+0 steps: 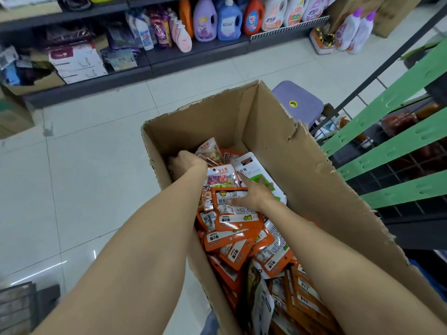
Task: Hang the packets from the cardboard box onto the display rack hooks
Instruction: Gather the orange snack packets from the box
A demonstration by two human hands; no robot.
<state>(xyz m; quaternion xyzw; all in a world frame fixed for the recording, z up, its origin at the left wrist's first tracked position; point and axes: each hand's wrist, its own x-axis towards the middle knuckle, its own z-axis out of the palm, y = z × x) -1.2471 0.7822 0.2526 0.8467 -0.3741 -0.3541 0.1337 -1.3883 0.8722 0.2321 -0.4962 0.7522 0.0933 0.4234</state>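
Note:
An open cardboard box (302,165) stands on the floor, filled with several orange and white snack packets (237,243). Both my arms reach down into it. My left hand (186,162) is at the box's far left corner, fingers curled down among the packets beside a clear packet (210,151); what it holds is hidden. My right hand (254,193) lies spread with straight fingers on a white and green packet (251,168) and an orange packet (229,199). The display rack (396,146), with green strips over black wire grid, stands to the right of the box.
A purple stool (297,102) stands behind the box. Dark shelves (169,56) with detergent bottles and boxes run along the far side of the white tiled aisle. Red packets hang behind the rack's green strips. A dark crate sits at the bottom left.

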